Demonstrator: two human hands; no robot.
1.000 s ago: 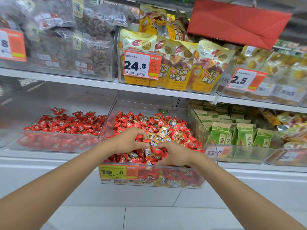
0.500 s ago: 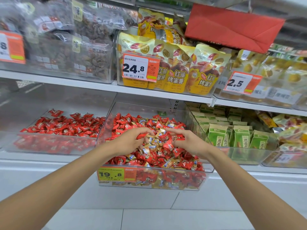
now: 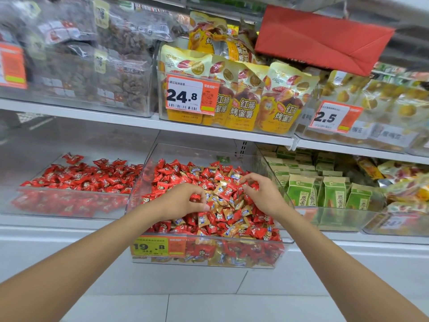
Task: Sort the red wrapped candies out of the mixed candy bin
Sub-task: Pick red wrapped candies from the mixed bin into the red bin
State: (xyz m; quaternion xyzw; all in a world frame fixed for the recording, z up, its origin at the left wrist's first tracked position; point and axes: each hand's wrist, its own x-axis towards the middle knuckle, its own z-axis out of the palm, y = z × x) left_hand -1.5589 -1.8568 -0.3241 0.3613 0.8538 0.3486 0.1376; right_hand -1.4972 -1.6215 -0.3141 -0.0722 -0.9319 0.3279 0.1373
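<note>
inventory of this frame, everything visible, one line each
mixed bin: one, clear, lower shelf centre
red candies: many, red, in mixed bin
gold candies: many, gold, among the red
left bin: one, clear, only red candies inside
yellow bags: several, yellow, upper shelf centre
green packets: several, green, lower shelf right
price tags: three readable, orange-white, bin fronts
red paper: one, red, top right
left hand: fingers curled round red candies, over mixed bin
right hand: fingers pinching a red candy, same bin
</note>
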